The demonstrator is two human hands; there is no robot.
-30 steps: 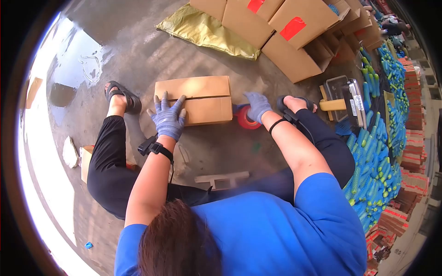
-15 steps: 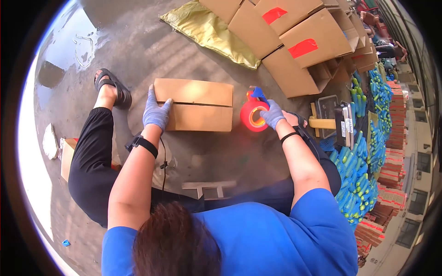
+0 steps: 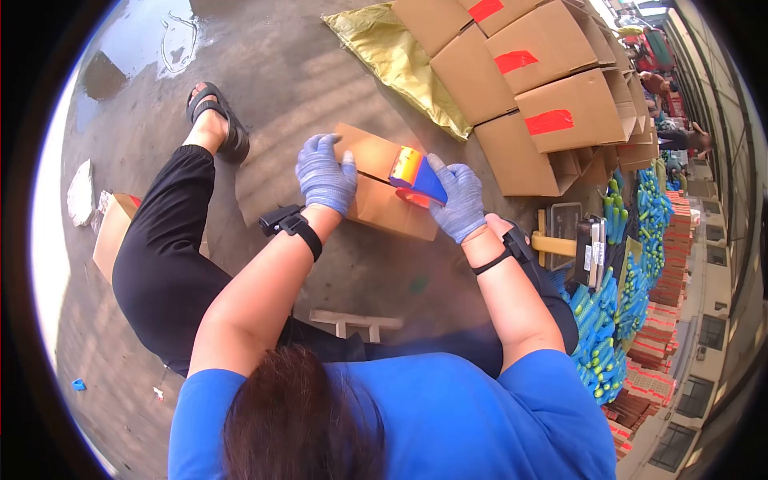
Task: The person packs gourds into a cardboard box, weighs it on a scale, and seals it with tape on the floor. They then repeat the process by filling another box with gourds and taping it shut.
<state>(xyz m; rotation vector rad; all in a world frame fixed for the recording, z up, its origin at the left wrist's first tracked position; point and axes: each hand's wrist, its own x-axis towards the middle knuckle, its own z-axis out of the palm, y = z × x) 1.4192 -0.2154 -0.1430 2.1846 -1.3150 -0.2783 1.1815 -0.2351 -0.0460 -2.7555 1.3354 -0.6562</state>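
A closed cardboard box (image 3: pixel 392 214) sits at an angle on the floor between my legs, with a seam running along its top flaps. My left hand (image 3: pixel 326 176), in a grey-blue glove, grips the box's left end, its thumb by the top edge. Over the right end of the box, my right hand (image 3: pixel 459 200), gloved alike, is closed on a tape dispenser (image 3: pixel 422 174). The dispenser has a blue body, a yellow-orange front and a red roll, and it lies against the box top. Whether tape is stuck down there cannot be made out.
Stacked cardboard cartons (image 3: pixel 552 96) with red tape stand ahead on the right, beside a yellow woven sack (image 3: pixel 400 64). A scale (image 3: pixel 590 252) and blue-netted green vegetables (image 3: pixel 600 336) lie to my right. People work far off. Another carton (image 3: pixel 114 236) is behind my left leg.
My right hand has brought the tape dispenser from beside the box onto its right end. The box has turned, its right end swinging nearer me, with my left hand still at its left end.
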